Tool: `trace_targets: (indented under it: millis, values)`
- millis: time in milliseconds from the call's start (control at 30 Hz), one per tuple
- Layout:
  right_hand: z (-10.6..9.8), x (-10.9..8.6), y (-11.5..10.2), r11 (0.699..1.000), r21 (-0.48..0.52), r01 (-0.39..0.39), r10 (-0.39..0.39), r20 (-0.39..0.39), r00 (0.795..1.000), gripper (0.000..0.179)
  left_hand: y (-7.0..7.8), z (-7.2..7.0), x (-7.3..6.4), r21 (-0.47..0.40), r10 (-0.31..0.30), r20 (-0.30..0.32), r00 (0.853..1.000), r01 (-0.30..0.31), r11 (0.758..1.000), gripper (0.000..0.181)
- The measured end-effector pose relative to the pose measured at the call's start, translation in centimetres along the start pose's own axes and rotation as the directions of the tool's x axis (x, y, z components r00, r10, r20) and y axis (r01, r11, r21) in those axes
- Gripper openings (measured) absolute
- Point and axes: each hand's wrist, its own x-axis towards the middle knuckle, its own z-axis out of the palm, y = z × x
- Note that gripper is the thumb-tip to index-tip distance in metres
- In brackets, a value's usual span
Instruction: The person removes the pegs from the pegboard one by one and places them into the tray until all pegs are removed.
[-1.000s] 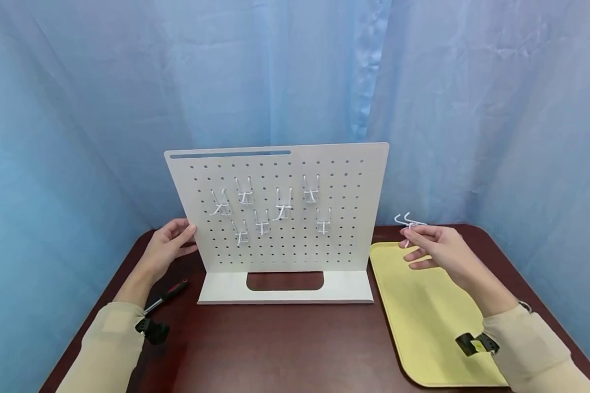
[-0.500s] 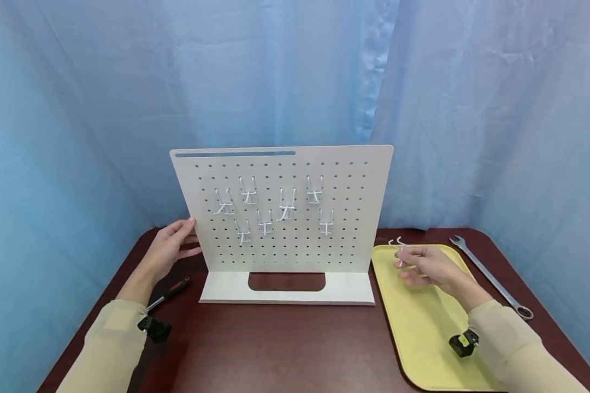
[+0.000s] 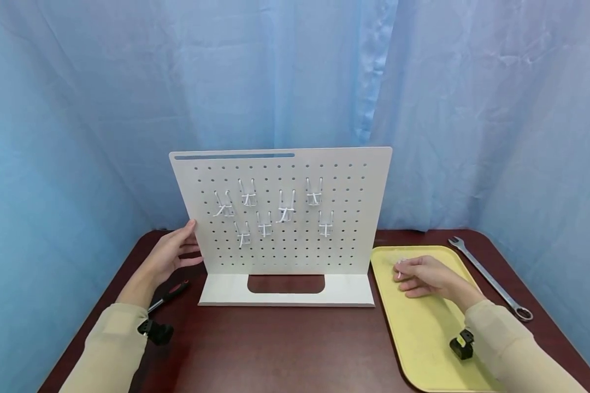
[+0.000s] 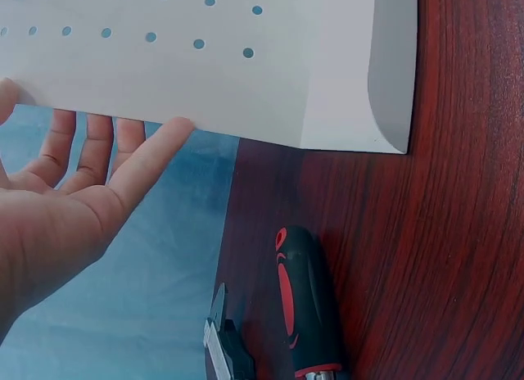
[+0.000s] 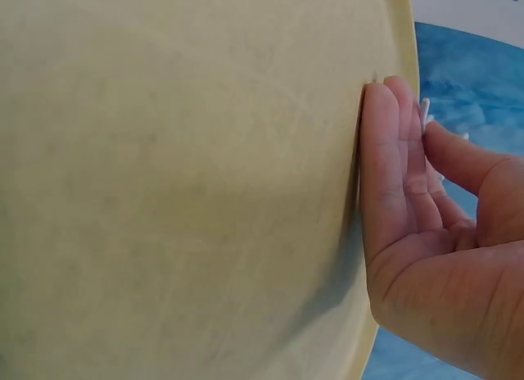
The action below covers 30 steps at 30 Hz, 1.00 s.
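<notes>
A white pegboard (image 3: 275, 251) stands upright on its base, with several white wire hooks (image 3: 285, 208) hanging in its holes. My left hand (image 3: 169, 254) holds the board's left edge; in the left wrist view the hand (image 4: 90, 183) has several fingers partly behind the panel. Low over the yellow tray (image 3: 423, 338), my right hand (image 3: 425, 275) pinches a white pegboard hook (image 3: 400, 267) between thumb and fingers. Most of that hook is hidden by the hand; the right wrist view shows only bits of its white wire (image 5: 425, 114) past the thumb.
A large combination wrench (image 3: 491, 278) lies on the table right of the tray. Left of the board lies a screwdriver-like tool with a black and red handle (image 4: 303, 298); a dark tool (image 4: 229, 347) sits beside it. Blue curtains (image 3: 275, 71) enclose the table.
My right hand has come down and slightly left with the hook, from above the tray's far end to close over its surface. The left hand stays at the board's edge.
</notes>
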Motion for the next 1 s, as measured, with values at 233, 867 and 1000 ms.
trace_targets:
  millis: [233,867,1000]
  values:
    - [0.12,0.3,0.43,1.0,-0.008,-0.014,0.013,-0.027,1.0,0.037,-0.05,-0.02,-0.13,0.013,0.012,0.014,1.0,-0.012,1.0,0.079]
    - [0.56,0.07,0.95,0.999,-0.009,-0.042,0.04,-0.125,0.991,0.043,-0.55,0.17,0.47,-0.016,0.039,0.019,0.999,-0.038,0.999,0.069]
    - [0.56,0.18,1.07,0.999,-0.01,-0.043,0.041,-0.129,0.991,0.042,-0.65,0.05,0.52,-0.022,0.043,0.022,0.999,-0.043,0.999,0.066]
